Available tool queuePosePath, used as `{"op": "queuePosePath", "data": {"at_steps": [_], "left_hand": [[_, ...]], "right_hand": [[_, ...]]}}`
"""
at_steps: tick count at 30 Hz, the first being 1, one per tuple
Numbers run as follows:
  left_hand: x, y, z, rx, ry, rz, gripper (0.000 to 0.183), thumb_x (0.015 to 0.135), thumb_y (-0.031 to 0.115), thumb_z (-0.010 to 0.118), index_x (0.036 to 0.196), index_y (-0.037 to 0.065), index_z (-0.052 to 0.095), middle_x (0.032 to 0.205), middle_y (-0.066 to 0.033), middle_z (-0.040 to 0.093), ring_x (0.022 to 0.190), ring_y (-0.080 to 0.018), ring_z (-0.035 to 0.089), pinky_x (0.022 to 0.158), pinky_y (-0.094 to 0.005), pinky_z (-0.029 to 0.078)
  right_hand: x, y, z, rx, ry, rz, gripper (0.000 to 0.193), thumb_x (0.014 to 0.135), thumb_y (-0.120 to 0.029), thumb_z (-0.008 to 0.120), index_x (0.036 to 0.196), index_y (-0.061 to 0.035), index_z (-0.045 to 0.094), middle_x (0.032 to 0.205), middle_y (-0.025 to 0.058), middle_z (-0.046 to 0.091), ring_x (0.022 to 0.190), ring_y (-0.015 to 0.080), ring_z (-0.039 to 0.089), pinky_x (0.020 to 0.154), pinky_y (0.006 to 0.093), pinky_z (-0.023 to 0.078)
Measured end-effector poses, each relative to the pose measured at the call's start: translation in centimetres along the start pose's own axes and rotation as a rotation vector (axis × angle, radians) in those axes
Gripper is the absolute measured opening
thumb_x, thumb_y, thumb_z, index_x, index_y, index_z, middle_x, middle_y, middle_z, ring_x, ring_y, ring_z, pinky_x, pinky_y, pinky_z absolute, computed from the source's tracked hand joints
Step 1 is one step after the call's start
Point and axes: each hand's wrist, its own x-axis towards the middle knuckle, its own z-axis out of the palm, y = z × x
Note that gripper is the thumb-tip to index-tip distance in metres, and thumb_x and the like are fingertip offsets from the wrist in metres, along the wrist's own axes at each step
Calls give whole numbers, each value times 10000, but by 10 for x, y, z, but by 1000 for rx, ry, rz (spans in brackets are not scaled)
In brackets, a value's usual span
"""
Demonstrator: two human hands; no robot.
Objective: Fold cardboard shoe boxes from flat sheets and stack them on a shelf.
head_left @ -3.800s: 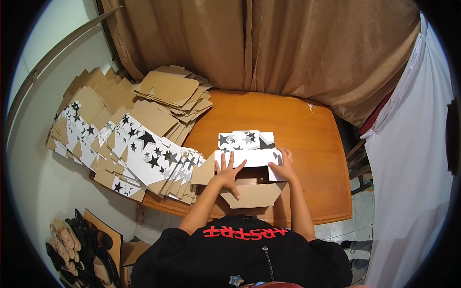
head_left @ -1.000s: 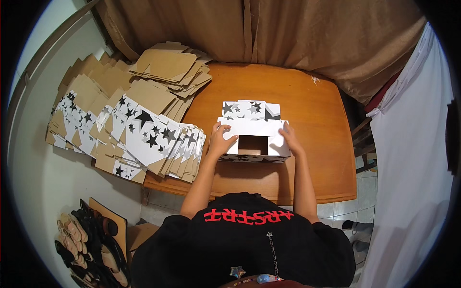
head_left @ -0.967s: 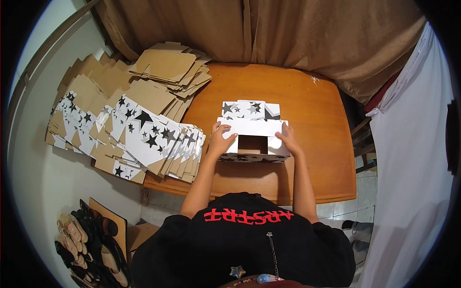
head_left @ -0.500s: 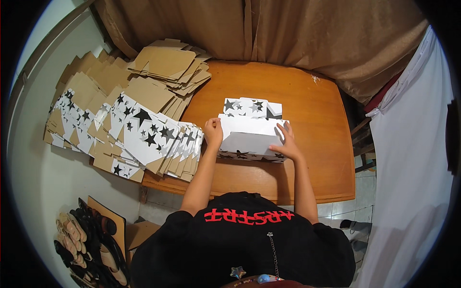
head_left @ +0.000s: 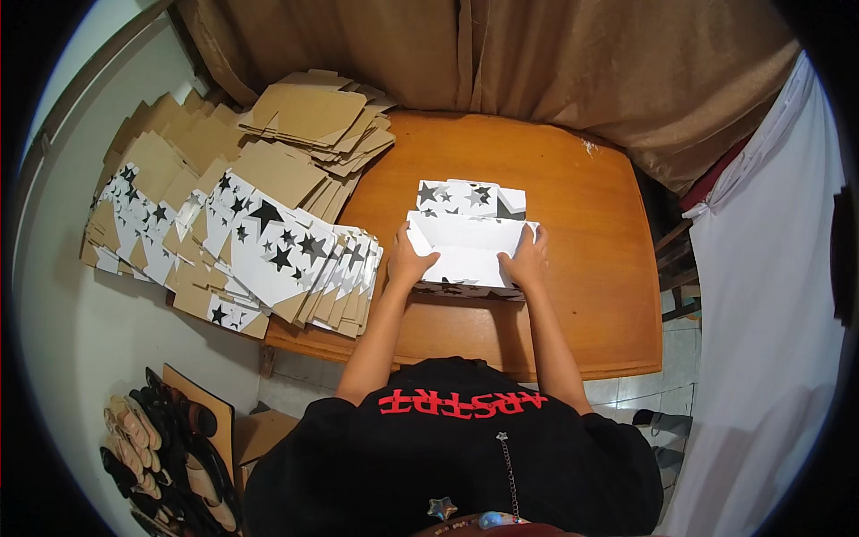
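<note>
An open cardboard box (head_left: 470, 262), white inside with black stars on its front face, sits on the wooden table before me. My left hand (head_left: 411, 260) grips its left wall, thumb over the edge inside and fingers along the outside. On the opposite wall my right hand (head_left: 528, 259) has the same grip, its thumb also reaching in. Just behind the box is a white star-printed cardboard piece (head_left: 458, 199) with a folded corner; whether it joins the box cannot be made out.
Stacks of flat brown cardboard blanks (head_left: 304, 116) and star-printed blanks (head_left: 268, 242) cover the table's left side. The wooden table (head_left: 591, 268) extends to the right. Brown curtain (head_left: 573, 63) hangs behind, white cloth (head_left: 761, 313) at right. Sandals (head_left: 170, 456) lie at lower left.
The white flap that lay across the box's front has gone down inside, baring the interior. Both hands have shifted to grip the side walls, thumbs inward.
</note>
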Motion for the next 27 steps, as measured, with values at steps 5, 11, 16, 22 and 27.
{"op": "queuePosePath", "data": {"at_steps": [5, 11, 16, 22, 27], "left_hand": [[-6, 19, -6, 96, -29, -32, 895, 595, 251, 784, 1315, 36, 296, 1285, -228, 410, 1156, -355, 451, 947, -383, 399], [12, -35, 5, -90, -16, 84, 856, 662, 279, 760, 1319, 15, 279, 1291, -209, 407, 1156, -294, 453, 938, -370, 399], [5, -49, -15, -584, -93, -17, 584, 837, 295, 633, 1252, -21, 371, 1093, -135, 532, 932, -158, 533, 770, -280, 446], [-12, -64, -20, -460, -182, 11, 347, 926, 395, 467, 765, 90, 509, 631, 52, 428, 528, -49, 387, 473, -213, 338], [-11, -83, -9, -539, -84, 76, 413, 938, 353, 457, 1218, 55, 520, 912, -14, 584, 752, -70, 505, 648, -171, 377]], "right_hand": [[1, 1, 8, -128, 27, 25, 772, 657, -282, 726, 1303, -79, 356, 1394, 214, 222, 1191, 388, 365, 919, 531, 339], [-1, -9, 10, -235, 68, -45, 774, 670, -420, 694, 1290, -70, 393, 1398, 233, 216, 1279, 418, 230, 974, 656, 185], [1, -46, 4, -68, -209, -523, 1002, 573, -592, 710, 1364, -108, 330, 1434, 258, 137, 1334, 435, 94, 1000, 662, 115], [3, -120, 43, -345, -490, -839, 1324, 333, -640, 789, 1433, -242, 170, 1434, 324, -10, 1322, 504, 16, 976, 690, 119], [16, -147, 46, -484, -602, -801, 1120, 365, -525, 829, 1342, -307, 325, 1449, 286, 2, 1319, 508, 22, 899, 758, 161]]}}
